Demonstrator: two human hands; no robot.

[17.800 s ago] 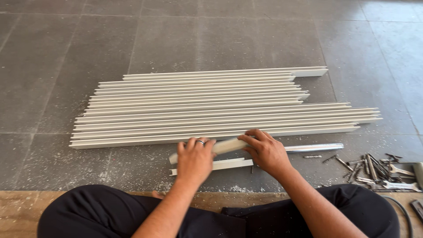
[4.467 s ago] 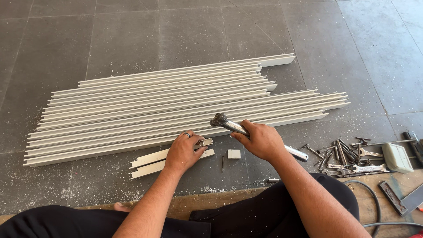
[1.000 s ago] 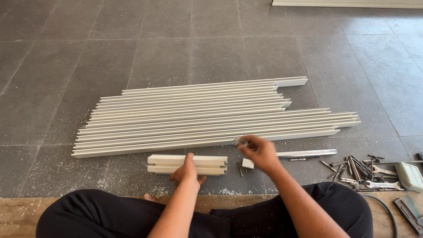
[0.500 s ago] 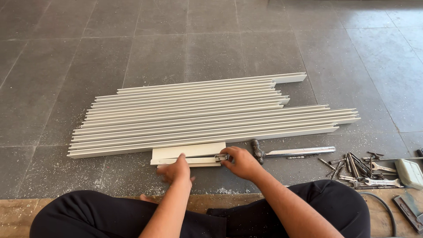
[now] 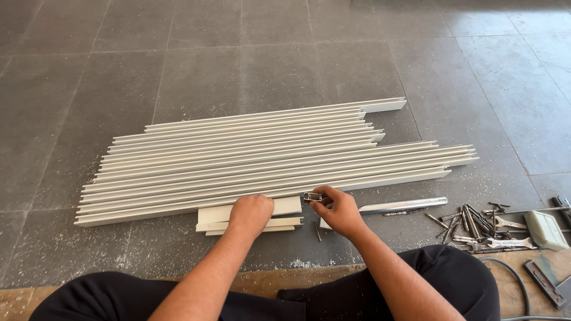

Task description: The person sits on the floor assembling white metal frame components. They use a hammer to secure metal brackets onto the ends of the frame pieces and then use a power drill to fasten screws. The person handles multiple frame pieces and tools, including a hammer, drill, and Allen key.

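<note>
Head view; looks steeply down; floor close.

A workshop floor: cut aluminium profiles [image 5: 267, 160] lie in rows, with wrenches and bolts [image 5: 476, 223] scattered right of them.
</note>
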